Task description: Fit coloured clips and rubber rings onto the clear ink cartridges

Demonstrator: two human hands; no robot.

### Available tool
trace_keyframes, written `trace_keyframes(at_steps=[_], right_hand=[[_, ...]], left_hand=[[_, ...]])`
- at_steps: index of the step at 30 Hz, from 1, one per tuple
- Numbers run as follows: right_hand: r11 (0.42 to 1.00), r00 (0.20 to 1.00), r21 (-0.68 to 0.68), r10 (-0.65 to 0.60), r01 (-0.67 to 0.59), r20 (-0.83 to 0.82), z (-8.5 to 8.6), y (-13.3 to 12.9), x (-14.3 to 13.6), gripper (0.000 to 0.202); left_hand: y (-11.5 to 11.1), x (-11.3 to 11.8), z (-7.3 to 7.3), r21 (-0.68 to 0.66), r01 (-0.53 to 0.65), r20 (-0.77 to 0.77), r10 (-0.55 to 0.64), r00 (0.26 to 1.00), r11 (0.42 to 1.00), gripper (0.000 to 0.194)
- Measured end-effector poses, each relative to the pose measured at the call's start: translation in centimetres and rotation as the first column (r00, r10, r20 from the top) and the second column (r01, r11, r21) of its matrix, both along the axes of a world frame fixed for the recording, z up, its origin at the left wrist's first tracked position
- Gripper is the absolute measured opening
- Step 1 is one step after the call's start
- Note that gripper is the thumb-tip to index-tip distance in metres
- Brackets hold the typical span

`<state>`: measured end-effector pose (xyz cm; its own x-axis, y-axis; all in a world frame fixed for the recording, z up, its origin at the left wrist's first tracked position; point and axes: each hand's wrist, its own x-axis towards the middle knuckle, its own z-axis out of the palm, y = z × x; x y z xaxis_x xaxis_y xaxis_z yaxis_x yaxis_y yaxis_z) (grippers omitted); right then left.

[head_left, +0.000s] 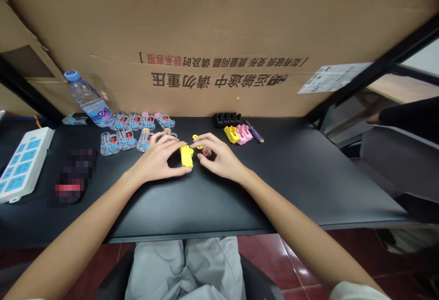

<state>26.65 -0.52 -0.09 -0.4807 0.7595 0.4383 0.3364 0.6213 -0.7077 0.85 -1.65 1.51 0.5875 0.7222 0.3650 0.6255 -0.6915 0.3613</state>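
A small yellow plastic part [187, 157] is between the thumb and fingers of my left hand [159, 157], just above or on the black table. My right hand [222, 157] is close on its other side, fingers bent and thumb apart from the index finger. The right index fingertip reaches the upper edge of the yellow part; whether it touches, I cannot tell. Under the right palm shows a small brownish round piece [206, 151], partly hidden. Small yellow rings [195, 137] lie between the hands.
Several clear plastic assemblies [109, 143] stand in two rows at left, near a water bottle [89, 99]. Black [227, 119], yellow [231, 134] and pink [243, 134] moulded parts sit behind my right hand, beside a screwdriver [255, 133]. A power strip [25, 165] is far left; cardboard [219, 25] backs the table.
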Motion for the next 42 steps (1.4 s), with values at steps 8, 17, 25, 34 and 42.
trace_keyframes(at_steps=[8, 17, 25, 34, 42], right_hand=[[0.977, 0.993, 0.213, -0.012, -0.014, 0.122, 0.5, -0.5, -0.4, 0.022], [0.998, 0.989, 0.063, -0.018, 0.009, 0.146, 0.4, -0.5, -0.8, 0.023], [0.975, 0.938, 0.187, -0.175, 0.123, 0.3, 0.5, 0.6, 0.7, 0.028], [0.97, 0.922, 0.242, -0.074, -0.022, 0.379, 0.0, 0.9, 1.0, 0.019], [0.964, 0.902, 0.242, -0.002, -0.113, 0.431, 0.1, 0.5, 0.6, 0.018]], left_hand=[[0.0, -0.3, 0.1, -0.116, 0.034, 0.066, -0.027, 0.997, 0.993, 0.046], [-0.1, 0.3, -0.5, -0.005, 0.02, 0.059, -0.02, 0.998, 1.0, 0.078], [0.3, 0.0, -0.7, -0.049, -0.052, -0.055, 0.049, 0.997, 0.997, 0.064], [0.4, 0.1, -1.0, -0.086, -0.062, -0.058, 0.057, 0.997, 0.994, 0.061], [0.4, 0.0, -1.1, -0.07, -0.058, -0.068, 0.054, 0.996, 0.996, 0.064]])
